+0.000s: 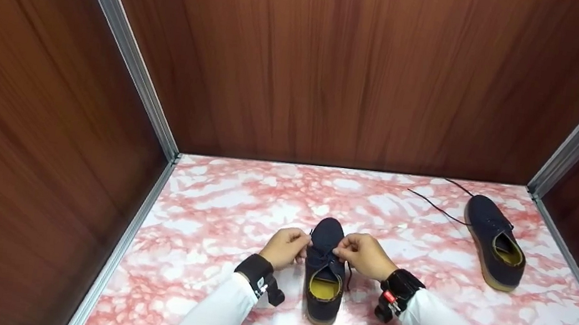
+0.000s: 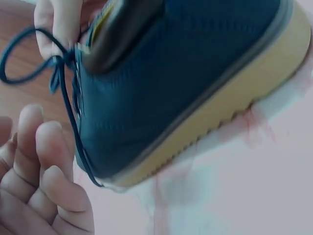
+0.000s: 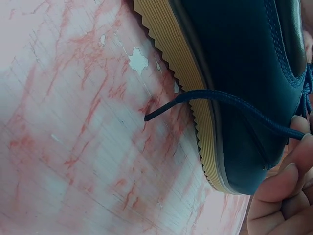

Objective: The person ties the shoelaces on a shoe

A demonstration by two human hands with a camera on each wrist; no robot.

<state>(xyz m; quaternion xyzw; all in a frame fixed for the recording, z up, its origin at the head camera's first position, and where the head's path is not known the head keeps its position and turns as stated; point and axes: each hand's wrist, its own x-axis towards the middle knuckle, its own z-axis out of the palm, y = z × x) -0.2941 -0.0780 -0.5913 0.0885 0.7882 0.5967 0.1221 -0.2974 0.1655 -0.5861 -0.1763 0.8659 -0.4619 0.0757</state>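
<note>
A navy shoe [image 1: 328, 235] stands on the table, toe pointing away and yellow lining showing in its opening. At its right side, my right hand [image 1: 365, 255] pinches the dark blue shoelace [image 3: 254, 112] between thumb and finger, and the lace's free end hangs over the tan ridged sole [image 3: 171, 54]. My left hand [image 1: 286, 247] is at the shoe's left side, fingers loosely bent and apart from the lace. In the left wrist view, a knot [image 2: 58, 59] with a loop to one side sits at the lacing, and one lace end hangs down toward the toe.
A second navy shoe [image 1: 491, 222] lies at the back right, its laces [image 1: 437, 207] loose and trailing left. Brown wood-grain panels [image 1: 302, 63] with metal edging enclose the red-and-white marbled table [image 1: 217, 198] at the back and both sides.
</note>
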